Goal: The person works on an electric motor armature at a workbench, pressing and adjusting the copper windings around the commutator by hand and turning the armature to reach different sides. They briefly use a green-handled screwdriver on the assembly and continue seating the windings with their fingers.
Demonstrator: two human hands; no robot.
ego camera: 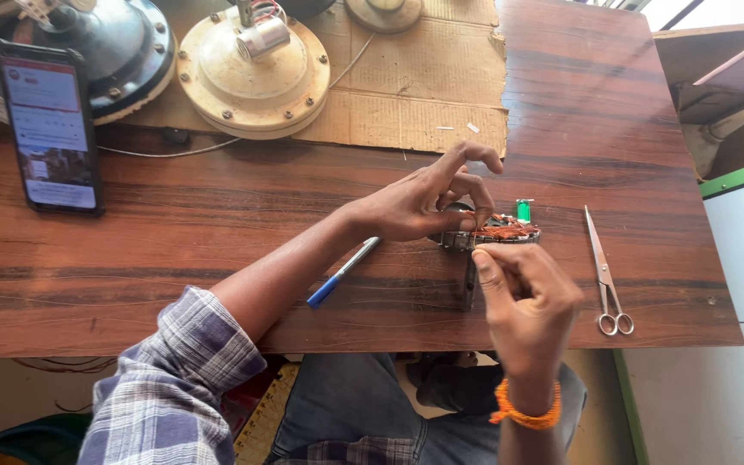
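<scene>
My left hand [419,202] pinching the copper-wound motor stator [499,231] on the table [174,250], my right hand [523,297] closed on its near edge, scissors [606,271] right of that hand, blue pen [342,272] under my left wrist

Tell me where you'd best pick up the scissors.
By the closed blades near the pivot, from above. The scissors lie flat on the table, tips away, loops at the near edge; nothing crowds them, and the right hand is nearest.

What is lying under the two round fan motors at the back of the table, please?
A flattened cardboard sheet lies under the cream motor; the grey motor covers whatever is beneath it.
</scene>
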